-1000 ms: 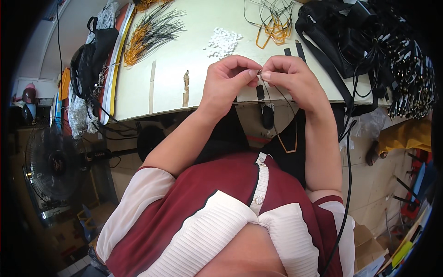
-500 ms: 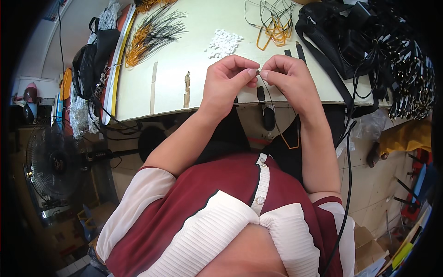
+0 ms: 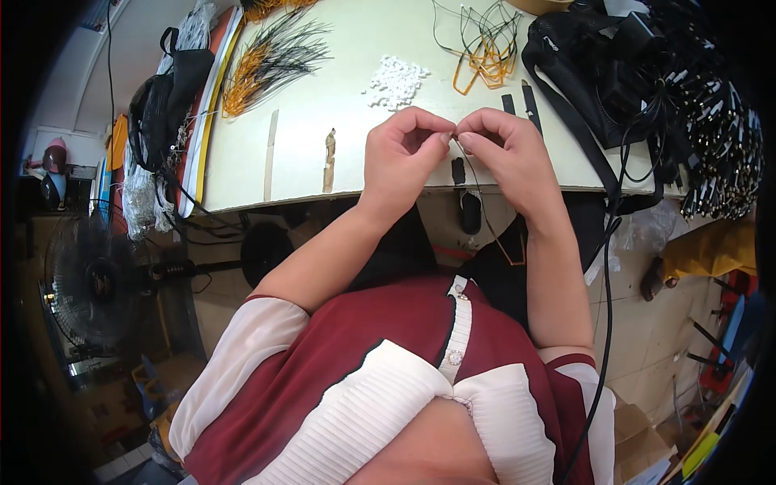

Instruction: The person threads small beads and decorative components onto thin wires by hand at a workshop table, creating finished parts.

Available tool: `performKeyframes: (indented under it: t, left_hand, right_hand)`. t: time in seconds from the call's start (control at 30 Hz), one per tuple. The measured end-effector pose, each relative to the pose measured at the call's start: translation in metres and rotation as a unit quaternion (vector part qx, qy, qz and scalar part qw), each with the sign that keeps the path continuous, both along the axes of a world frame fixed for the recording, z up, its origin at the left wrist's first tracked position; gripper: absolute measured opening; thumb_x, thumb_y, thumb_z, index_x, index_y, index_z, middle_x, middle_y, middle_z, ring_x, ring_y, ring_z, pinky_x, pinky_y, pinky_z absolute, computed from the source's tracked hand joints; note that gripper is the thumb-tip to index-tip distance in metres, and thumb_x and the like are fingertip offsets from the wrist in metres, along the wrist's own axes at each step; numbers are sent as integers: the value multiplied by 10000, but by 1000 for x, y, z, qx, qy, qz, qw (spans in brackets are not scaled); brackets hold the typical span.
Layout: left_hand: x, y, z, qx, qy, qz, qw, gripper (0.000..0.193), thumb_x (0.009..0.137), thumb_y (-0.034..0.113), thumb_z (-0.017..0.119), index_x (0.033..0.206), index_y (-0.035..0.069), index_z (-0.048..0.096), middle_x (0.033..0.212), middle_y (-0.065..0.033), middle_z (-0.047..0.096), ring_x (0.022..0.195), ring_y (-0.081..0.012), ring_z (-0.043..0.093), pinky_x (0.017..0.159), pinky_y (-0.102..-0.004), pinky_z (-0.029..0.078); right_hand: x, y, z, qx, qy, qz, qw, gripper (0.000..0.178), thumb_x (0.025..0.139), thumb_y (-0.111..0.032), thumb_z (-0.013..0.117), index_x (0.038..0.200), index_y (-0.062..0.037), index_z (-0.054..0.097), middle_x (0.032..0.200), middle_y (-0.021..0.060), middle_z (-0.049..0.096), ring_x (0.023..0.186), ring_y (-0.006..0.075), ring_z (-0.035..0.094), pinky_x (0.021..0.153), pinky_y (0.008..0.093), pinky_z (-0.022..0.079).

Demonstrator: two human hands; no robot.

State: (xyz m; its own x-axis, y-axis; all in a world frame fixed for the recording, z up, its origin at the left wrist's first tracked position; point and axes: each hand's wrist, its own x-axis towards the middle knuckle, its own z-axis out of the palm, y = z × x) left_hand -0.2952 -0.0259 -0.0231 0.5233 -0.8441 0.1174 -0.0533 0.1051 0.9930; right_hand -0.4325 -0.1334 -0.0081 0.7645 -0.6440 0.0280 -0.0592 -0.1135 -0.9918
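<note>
Above the near edge of the table, my left hand (image 3: 398, 166) and my right hand (image 3: 517, 158) meet at the fingertips. Both have thumb and forefinger pinched together. A thin dark cord (image 3: 482, 206) runs down from the pinch, past the table edge, to an orange loop (image 3: 516, 261) hanging over my lap. My right fingers hold this cord near its end. Whatever lies in my left pinch is too small and covered to name. Just beyond my hands lies a pile of small white pieces (image 3: 396, 83).
Orange-and-black cords (image 3: 271, 69) lie in a bunch at the far left, and looser ones (image 3: 487, 61) at the far right. A black bag (image 3: 566, 73) and a mass of black cables (image 3: 719, 137) fill the right side. A fan (image 3: 101, 279) stands at the left.
My hands have come slightly nearer to me, and their fingertips are closer together. The small dark piece between them is now mostly covered. The hanging cord has swung a little.
</note>
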Motion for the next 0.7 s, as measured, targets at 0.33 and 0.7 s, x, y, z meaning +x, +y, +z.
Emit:
performKeyframes:
  t: [0.33, 0.7]
  left_hand:
    - [5, -2, 4, 39, 33, -37, 998, 118, 894, 10, 655, 1002, -26, 684, 848, -37, 682, 767, -78, 625, 721, -224, 513]
    - [11, 0, 6, 14, 92, -58, 994, 105, 880, -11, 644, 977, -13, 683, 822, -29, 671, 732, -81, 607, 695, -226, 501]
  right_hand:
    - [-1, 1, -8, 23, -47, -10, 999, 199, 873, 4, 627, 1066, -18, 585, 852, -11, 608, 810, 44, 547, 737, 201, 436]
    - [-2, 2, -4, 9, -55, 4, 998, 222, 847, -6, 641, 1061, -9, 582, 859, 0, 597, 784, 58, 546, 706, 216, 443]
